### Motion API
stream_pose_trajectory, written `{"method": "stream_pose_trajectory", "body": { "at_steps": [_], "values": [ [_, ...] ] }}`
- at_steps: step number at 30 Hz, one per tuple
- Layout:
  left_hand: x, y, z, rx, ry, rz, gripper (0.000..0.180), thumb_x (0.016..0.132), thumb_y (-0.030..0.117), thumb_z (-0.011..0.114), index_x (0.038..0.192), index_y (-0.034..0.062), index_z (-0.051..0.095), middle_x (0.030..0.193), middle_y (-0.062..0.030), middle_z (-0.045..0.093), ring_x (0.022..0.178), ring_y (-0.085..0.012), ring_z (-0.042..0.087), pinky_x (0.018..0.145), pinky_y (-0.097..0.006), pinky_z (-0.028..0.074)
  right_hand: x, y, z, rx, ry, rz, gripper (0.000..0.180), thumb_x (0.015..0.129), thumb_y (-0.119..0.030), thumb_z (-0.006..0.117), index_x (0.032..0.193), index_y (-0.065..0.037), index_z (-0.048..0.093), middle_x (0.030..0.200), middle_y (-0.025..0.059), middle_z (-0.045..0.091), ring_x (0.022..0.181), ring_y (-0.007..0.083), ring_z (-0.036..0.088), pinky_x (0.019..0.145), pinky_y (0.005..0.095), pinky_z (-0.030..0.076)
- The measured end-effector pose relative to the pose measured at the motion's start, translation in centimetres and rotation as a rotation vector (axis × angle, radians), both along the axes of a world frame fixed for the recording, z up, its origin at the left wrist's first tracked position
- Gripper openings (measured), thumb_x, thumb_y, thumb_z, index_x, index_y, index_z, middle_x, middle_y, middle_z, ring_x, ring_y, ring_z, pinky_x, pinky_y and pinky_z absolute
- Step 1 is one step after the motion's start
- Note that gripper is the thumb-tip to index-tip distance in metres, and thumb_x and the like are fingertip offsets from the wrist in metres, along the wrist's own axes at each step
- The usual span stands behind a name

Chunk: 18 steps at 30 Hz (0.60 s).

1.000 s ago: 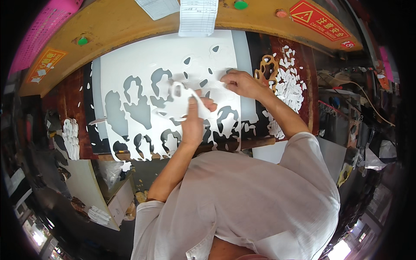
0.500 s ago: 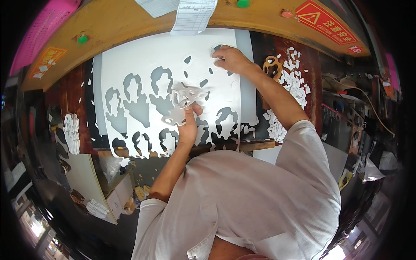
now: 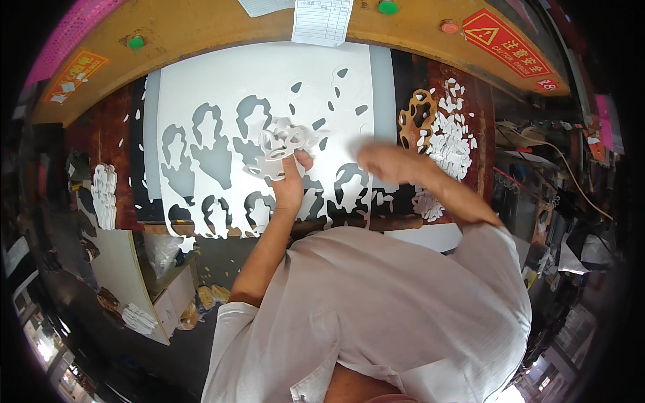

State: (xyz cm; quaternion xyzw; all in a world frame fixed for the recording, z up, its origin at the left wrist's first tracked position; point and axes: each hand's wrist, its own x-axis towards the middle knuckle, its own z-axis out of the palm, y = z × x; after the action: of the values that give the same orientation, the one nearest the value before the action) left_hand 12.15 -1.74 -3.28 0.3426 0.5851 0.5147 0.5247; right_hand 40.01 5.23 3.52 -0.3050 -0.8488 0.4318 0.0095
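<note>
White cut-outs (image 3: 283, 147) sit pinched in the left hand (image 3: 290, 185). Apart, to their right, the right hand (image 3: 393, 163) blurs, its grip unclear.

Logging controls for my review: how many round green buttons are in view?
2. One round green button sits on the left part of the long yellow beam; another green button is right of the white ruled paper. Papers could hide more.

scraps (image 3: 451, 149) lie right of the sheet (image 3: 262, 75).
</note>
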Motion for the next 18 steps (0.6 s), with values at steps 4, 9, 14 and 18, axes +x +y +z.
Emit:
{"method": "stream_pose_trajectory", "body": {
  "at_steps": [4,9,14,18],
  "values": [
    [-0.5,1.1,3.4,-0.019,-0.342,0.052,0.042,0.115,0.038,0.039,0.12,0.0018,0.061,0.099,-0.0097,0.072,0.086,-0.021,0.068,0.084,-0.039,0.057,2.2,-3.6,1.7,-0.235,-0.327,-0.057,0.005,0.089,-0.01,0.065,0.087,-0.007,0.068,0.088,0.0151,0.071,0.085,0.035,0.068,0.073,0.0477,0.052],
    [-2.0,3.5,8.9,0.314,-0.517,0.13,0.058,0.115,0.047,0.035,0.151,0.0007,0.04,0.126,-0.0182,0.068,0.109,-0.0295,0.071,0.099,-0.049,0.061,1.2,0.4,-0.3,0.137,-0.191,-0.629,0.026,0.095,-0.023,0.065,0.116,-0.01,0.074,0.106,0.0166,0.073,0.101,0.0376,0.07,0.089,0.0453,0.056],
    [-0.3,3.5,6.8,-0.005,-0.397,0.019,0.063,0.114,0.05,0.039,0.149,-0.0022,0.046,0.12,-0.0171,0.07,0.1,-0.0241,0.071,0.092,-0.043,0.061,-0.7,1.3,-0.5,0.186,-0.343,-0.714,0.044,0.092,-0.031,0.074,0.127,-0.006,0.07,0.124,0.0184,0.069,0.11,0.0347,0.07,0.096,0.0427,0.056],
    [1.9,1.7,2.1,-0.003,-0.297,-0.046,0.051,0.115,0.039,0.045,0.141,-0.0037,0.054,0.106,-0.0126,0.072,0.087,-0.0195,0.07,0.081,-0.036,0.062,-2.7,1.2,0.4,0.206,-0.486,-0.717,0.043,0.091,-0.032,0.072,0.124,-0.004,0.07,0.126,0.0204,0.068,0.112,0.0384,0.069,0.098,0.0458,0.055]
  ]
}}
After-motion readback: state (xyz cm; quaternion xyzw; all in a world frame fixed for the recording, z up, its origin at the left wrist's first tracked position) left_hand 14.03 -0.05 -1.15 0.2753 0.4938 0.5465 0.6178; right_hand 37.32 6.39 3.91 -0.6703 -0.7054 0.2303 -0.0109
